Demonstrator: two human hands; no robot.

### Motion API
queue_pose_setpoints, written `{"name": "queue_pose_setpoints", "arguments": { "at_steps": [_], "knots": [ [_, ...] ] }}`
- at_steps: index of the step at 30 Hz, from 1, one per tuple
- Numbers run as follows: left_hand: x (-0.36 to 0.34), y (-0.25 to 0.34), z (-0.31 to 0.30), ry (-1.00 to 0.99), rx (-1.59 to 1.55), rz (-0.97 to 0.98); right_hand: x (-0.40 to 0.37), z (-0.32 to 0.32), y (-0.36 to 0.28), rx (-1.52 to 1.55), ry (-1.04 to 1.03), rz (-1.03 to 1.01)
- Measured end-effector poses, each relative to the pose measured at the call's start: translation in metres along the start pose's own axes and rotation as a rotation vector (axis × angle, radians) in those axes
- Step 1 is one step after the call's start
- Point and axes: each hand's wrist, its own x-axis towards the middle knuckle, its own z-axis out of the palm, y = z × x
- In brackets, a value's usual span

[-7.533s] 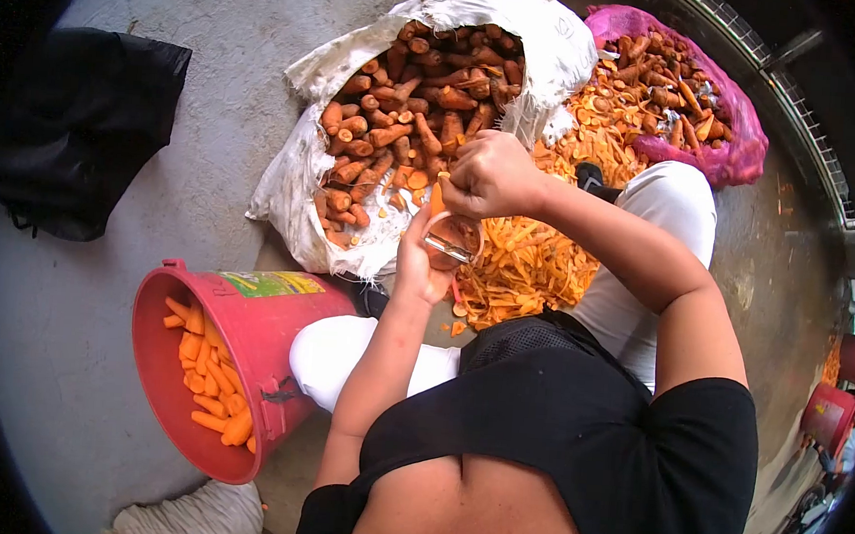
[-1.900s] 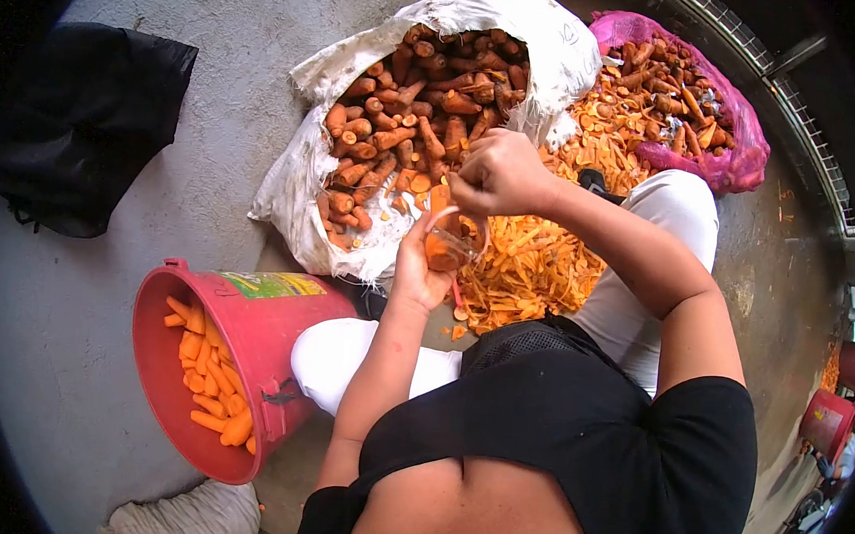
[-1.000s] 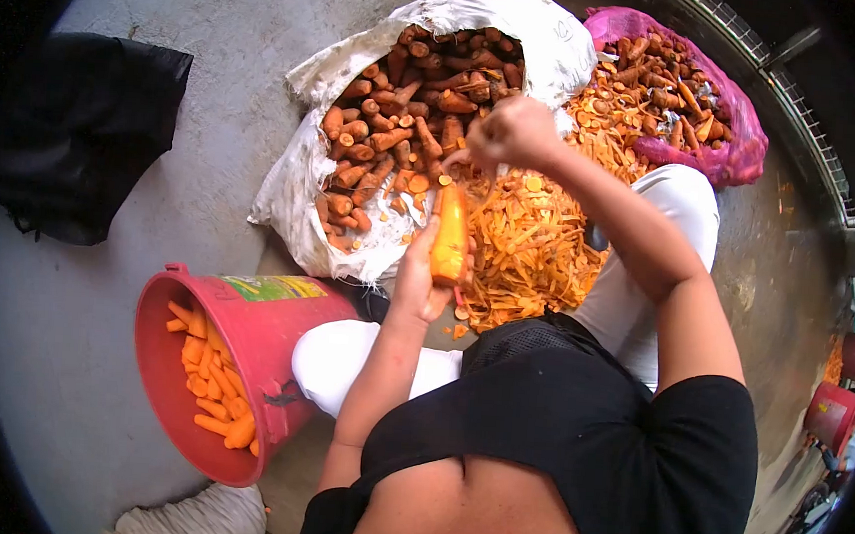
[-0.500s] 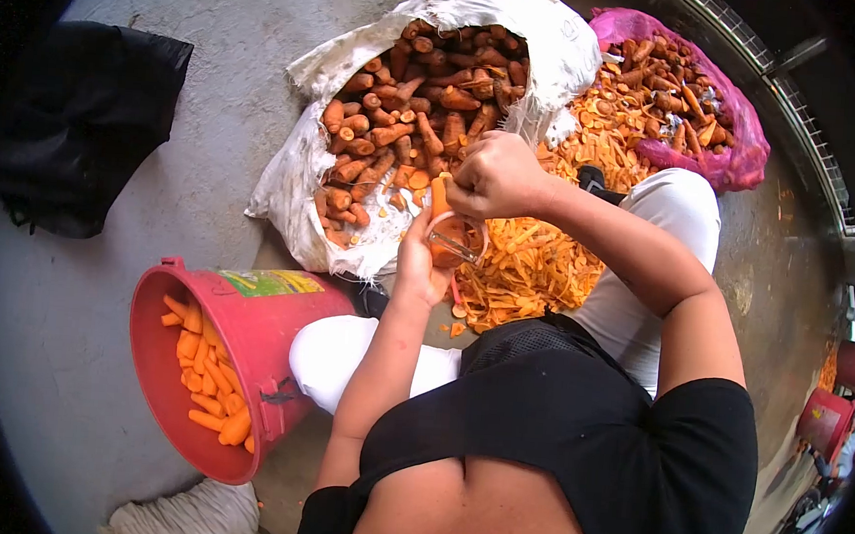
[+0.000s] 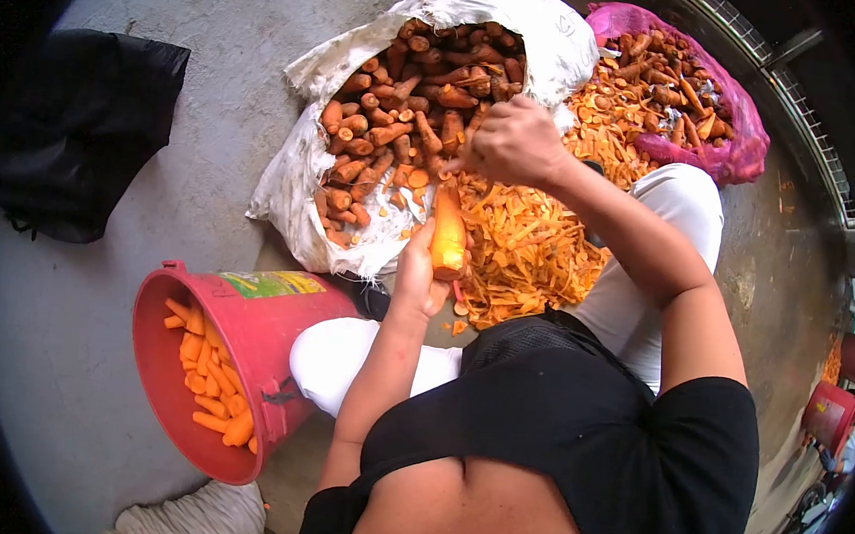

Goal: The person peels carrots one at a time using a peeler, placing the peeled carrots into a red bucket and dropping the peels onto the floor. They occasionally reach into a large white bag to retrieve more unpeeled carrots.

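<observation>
My left hand (image 5: 421, 272) is wrapped around the lower part of a carrot (image 5: 449, 234), which stands nearly upright with bright orange, peeled-looking sides. Above the carrot's tip is my right hand (image 5: 518, 143), its fingers curled into a fist. It grips a peeler, whose blade showed half a second ago but is now blurred and mostly hidden. Just beyond both hands, a white sack (image 5: 301, 176) lies with its mouth toward me, full of unpeeled carrots (image 5: 388, 118). A heap of orange peelings (image 5: 531, 259) covers the floor below my right forearm.
A red bucket (image 5: 291, 332) tipped on its side by my left knee holds peeled carrots (image 5: 213, 376). Behind the peelings sits a pink mesh bag (image 5: 744, 140) of carrots. Black cloth (image 5: 88, 129) lies at far left. At far right are another red bucket (image 5: 829, 421) and a person (image 5: 853, 445).
My right hand has lifted up and away from my left hand, taking the peeler off the carrot. The carrot's side is now fully exposed; my left hand has barely moved.
</observation>
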Motion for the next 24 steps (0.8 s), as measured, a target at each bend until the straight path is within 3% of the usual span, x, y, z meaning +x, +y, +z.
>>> {"name": "queue_pose_setpoints", "arguments": {
  "at_steps": [3, 4, 8, 9, 11, 13, 16, 24],
  "knots": [
    [0.004, 0.002, -0.005, -0.016, -0.036, 0.003, 0.006, -0.011, 0.02, -0.273, -0.015, 0.092],
    [0.004, 0.001, -0.004, -0.017, -0.052, 0.003, 0.008, -0.008, 0.027, -0.217, 0.134, 0.096],
    [0.007, 0.005, -0.004, -0.056, -0.123, -0.026, 0.01, -0.011, 0.017, 0.298, -0.311, 0.586],
    [0.008, 0.005, -0.003, -0.063, -0.12, -0.013, 0.015, -0.015, 0.014, 0.377, -0.499, 0.574],
    [0.008, 0.005, 0.0, -0.057, -0.156, 0.007, 0.004, -0.001, 0.001, 0.579, -0.219, 0.338],
    [0.003, 0.011, 0.013, -0.03, -0.23, 0.021, 0.003, -0.001, -0.014, 0.66, -0.161, 0.221],
    [0.011, 0.011, 0.007, 0.045, -0.375, -0.118, 0.004, -0.007, -0.03, 0.691, -0.107, 0.156],
    [0.013, 0.008, 0.002, -0.164, -0.406, -0.097, 0.005, -0.011, -0.037, 0.613, -0.073, 0.148]
  ]
}}
